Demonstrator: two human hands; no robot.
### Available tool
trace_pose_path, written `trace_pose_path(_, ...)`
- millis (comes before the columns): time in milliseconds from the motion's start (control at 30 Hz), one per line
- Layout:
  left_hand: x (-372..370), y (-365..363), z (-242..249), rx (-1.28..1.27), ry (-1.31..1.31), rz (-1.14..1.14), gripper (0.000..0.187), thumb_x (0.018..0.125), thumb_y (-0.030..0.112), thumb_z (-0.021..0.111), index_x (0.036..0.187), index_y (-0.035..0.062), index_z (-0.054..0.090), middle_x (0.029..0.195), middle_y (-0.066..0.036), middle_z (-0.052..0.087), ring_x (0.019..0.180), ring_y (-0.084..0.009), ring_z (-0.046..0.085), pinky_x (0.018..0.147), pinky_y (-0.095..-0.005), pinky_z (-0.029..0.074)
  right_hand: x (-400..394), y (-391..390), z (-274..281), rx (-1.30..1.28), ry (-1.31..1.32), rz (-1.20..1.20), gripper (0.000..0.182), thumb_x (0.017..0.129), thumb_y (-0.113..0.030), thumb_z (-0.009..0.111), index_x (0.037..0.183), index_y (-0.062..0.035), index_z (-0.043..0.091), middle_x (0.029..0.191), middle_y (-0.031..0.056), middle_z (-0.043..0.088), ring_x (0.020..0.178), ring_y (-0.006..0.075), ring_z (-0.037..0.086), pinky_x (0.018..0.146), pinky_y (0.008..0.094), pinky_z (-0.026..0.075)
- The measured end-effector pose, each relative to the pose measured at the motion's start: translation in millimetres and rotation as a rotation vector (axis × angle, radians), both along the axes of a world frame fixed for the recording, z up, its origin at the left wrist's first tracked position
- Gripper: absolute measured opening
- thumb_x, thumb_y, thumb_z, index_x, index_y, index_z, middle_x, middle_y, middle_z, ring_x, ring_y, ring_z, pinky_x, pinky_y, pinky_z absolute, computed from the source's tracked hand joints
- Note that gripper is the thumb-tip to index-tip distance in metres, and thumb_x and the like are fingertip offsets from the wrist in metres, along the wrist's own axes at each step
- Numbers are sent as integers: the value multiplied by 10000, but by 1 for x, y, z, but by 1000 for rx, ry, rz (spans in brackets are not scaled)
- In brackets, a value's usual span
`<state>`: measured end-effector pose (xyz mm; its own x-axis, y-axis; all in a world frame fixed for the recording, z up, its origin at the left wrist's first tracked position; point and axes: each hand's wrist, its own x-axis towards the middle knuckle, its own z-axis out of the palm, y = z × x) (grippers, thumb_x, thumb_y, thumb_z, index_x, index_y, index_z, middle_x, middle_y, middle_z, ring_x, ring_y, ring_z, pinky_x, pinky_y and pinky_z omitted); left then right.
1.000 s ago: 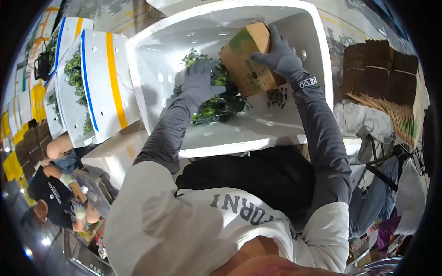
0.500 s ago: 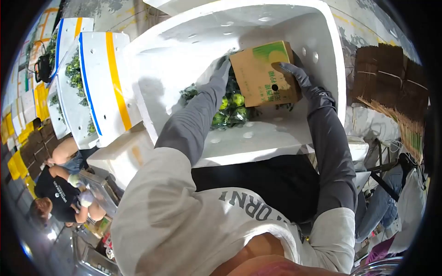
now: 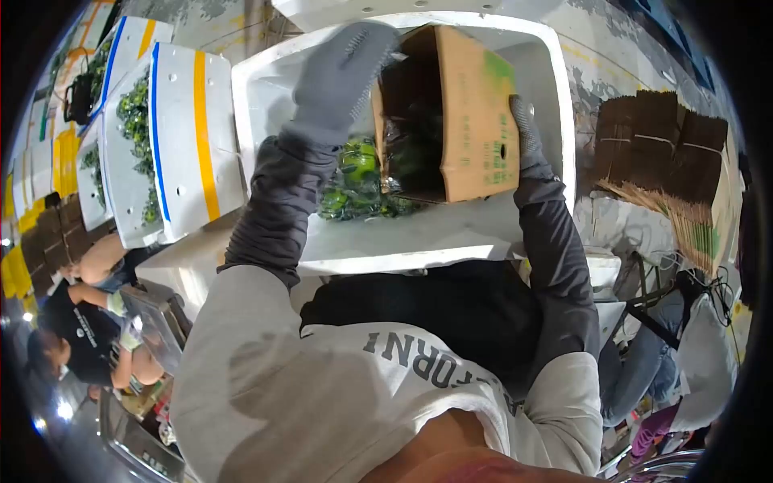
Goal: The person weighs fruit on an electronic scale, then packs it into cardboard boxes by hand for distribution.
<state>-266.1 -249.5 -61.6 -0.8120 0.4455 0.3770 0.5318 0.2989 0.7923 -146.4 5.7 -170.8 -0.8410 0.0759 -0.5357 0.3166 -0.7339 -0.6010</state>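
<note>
A printed cardboard box [image 3: 481,121] is tilted on its side inside a white foam crate [image 3: 566,121], its dark open mouth facing left. Several green fruits in clear plastic [image 3: 358,165] lie beside that mouth, and some plastic shows within the box. My right hand [image 3: 525,133], in a grey glove, holds the box by its right side; part of its fingers is hidden. Raised over the crate's upper left, my gloved left hand [image 3: 346,68] has its fingers stretched out near the box's open edge. It looks slightly blurred.
White foam crates with leafy green goods [image 3: 137,153] stand at the left. Flattened cardboard stacks [image 3: 660,145] are tied at the right. A person in a dark shirt [image 3: 84,330] is at the lower left, and another person's jeans [image 3: 644,370] show at the lower right.
The box has turned so its open mouth shows on the left. My left hand has moved up and away from the fruits; my right hand stays at the box's right side.
</note>
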Motion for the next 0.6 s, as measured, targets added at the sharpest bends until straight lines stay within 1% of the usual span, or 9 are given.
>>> trace_pose_path(33, -1, -5, 13, 244, -275, 21, 299, 925, 236, 565, 1129, 19, 595, 977, -78, 661, 839, -175, 636, 780, -283, 487, 10, -1, 15, -3, 57, -72, 496, 889, -358, 622, 1270, -71, 489, 1108, 98, 616, 902, 204, 637, 774, 324, 547)
trace_pose_path(100, -3, -17, -3, 413, -386, 166, 308, 919, 252, 578, 1133, 31, 600, 1042, -75, 648, 910, -167, 620, 804, -293, 486, 25, 8, 33, -11, 179, -221, 505, 921, -309, 584, 1340, -73, 431, 1172, 103, 589, 968, 206, 624, 825, 326, 539)
trace_pose_path(167, -10, -32, -69, 157, -411, 310, 366, 890, 274, 614, 1176, 47, 583, 1119, -107, 623, 1008, -212, 603, 839, -315, 483, 47, 25, 51, 32, 239, -326, 504, 923, -304, 578, 1343, -71, 425, 1178, 106, 584, 973, 207, 622, 828, 326, 538)
trace_pose_path(200, -6, -34, -84, -236, -393, 311, 491, 849, 338, 657, 1235, 57, 544, 1203, -156, 576, 1073, -277, 575, 904, -357, 464, 63, 34, 62, 61, 256, -375, 504, 924, -302, 576, 1344, -70, 422, 1181, 107, 582, 976, 208, 622, 830, 327, 538)
trace_pose_path(267, 4, -41, -145, -565, -499, 50, 779, 796, 532, 655, 1392, 102, 395, 1335, -271, 446, 1240, -367, 455, 1041, -417, 374, 102, 54, 83, 130, 275, -472, 504, 926, -298, 570, 1347, -68, 415, 1187, 109, 577, 981, 210, 620, 833, 327, 538)
trace_pose_path(300, 10, -35, -147, -845, -613, -54, 891, 780, 557, 653, 1460, 129, 266, 1438, -282, 296, 1330, -403, 329, 1073, -442, 341, 126, 63, 93, 176, 272, -522, 504, 927, -296, 567, 1348, -67, 412, 1190, 110, 575, 983, 211, 619, 835, 327, 538)
trace_pose_path(367, 33, -17, -136, -933, -723, -97, 985, 737, 562, 683, 1479, 123, 206, 1485, -282, 177, 1346, -422, 288, 1092, -450, 301, 180, 76, 110, 260, 236, -624, 504, 929, -291, 561, 1351, -65, 406, 1196, 112, 570, 988, 213, 617, 838, 328, 538)
trace_pose_path(467, 45, 5, -175, -1017, -613, -223, 1008, 701, 542, 705, 1487, 175, 193, 1509, -251, 123, 1338, -444, 293, 1085, -466, 313, 265, 80, 122, 360, 137, -780, 503, 933, -285, 552, 1356, -62, 397, 1205, 116, 562, 996, 215, 614, 843, 329, 538)
trace_pose_path(600, 58, 41, -198, -1197, -344, -85, 659, 744, 393, 693, 1335, 226, 456, 1331, -161, 380, 1203, -370, 439, 966, -476, 434, 352, 58, 121, 414, -12, -953, 503, 937, -276, 541, 1362, -58, 384, 1218, 120, 552, 1006, 219, 610, 850, 330, 538)
